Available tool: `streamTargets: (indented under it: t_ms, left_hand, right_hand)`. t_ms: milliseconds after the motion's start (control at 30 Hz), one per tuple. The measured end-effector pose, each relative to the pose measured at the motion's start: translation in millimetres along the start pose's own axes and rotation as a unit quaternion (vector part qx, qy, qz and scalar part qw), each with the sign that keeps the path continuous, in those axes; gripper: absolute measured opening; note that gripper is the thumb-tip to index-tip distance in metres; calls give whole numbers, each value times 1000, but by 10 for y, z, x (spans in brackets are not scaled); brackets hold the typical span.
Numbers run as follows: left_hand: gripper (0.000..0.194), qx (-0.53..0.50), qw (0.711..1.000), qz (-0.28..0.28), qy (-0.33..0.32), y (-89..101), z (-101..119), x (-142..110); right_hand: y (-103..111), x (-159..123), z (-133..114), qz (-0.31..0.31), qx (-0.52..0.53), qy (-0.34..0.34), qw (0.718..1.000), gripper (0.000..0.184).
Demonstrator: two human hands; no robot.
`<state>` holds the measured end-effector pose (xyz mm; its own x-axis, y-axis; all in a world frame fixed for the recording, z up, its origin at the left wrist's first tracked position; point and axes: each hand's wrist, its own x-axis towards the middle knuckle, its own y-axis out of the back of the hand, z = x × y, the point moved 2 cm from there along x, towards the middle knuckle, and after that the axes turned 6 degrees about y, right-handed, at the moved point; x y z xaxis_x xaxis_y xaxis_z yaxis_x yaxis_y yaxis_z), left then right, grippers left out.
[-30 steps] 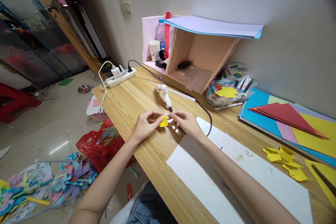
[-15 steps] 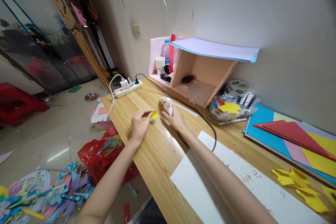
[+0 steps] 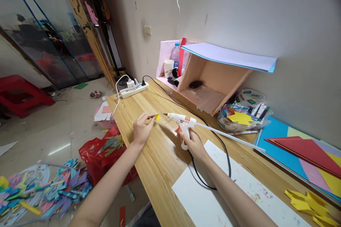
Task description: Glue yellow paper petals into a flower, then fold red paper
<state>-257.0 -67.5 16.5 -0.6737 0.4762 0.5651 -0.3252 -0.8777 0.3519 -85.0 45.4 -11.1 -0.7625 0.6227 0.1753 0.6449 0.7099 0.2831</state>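
Yellow paper (image 3: 157,117), pinched in left hand (image 3: 141,127), sits at 9 o'clock of the glue gun (image 3: 183,122) gripped in right hand (image 3: 196,144), nozzle (image 3: 165,114) facing those fingertips: drift or cord (image 3: 228,156) drag could burn them.

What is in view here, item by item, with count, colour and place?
glue gun: one, white-orange, right hand
glue stick: one, whitish, gun's rear
small piece: one, yellow, left fingertips
table: one, wooden, centre
power strip: one, white, table corner
open box: one, peach, by wall
cups: one stack, white, left of box
large sheet: one, white, under right forearm
bag: one, red, beside table
stool: one, red, floor
hands: two, bare, left and right, above table
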Motion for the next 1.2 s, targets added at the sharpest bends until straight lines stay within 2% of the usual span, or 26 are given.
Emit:
streamTargets:
  t_ms: [267, 567, 1200]
  left_hand:
    - [12, 3, 1000, -25, 4, -11, 19, -30]
    - [13, 9, 1000, -28, -3, -15, 51, -41]
    - [13, 14, 999, -33, -20, -12, 47, -48]
  right_hand:
    - [-45, -51, -132, -44, -103, 40, 993, 23]
    - [-68, -61, -137, -56, -112, 58, 990, 26]
    - [-68, -68, -89, -63, -153, 44, 985, 23]
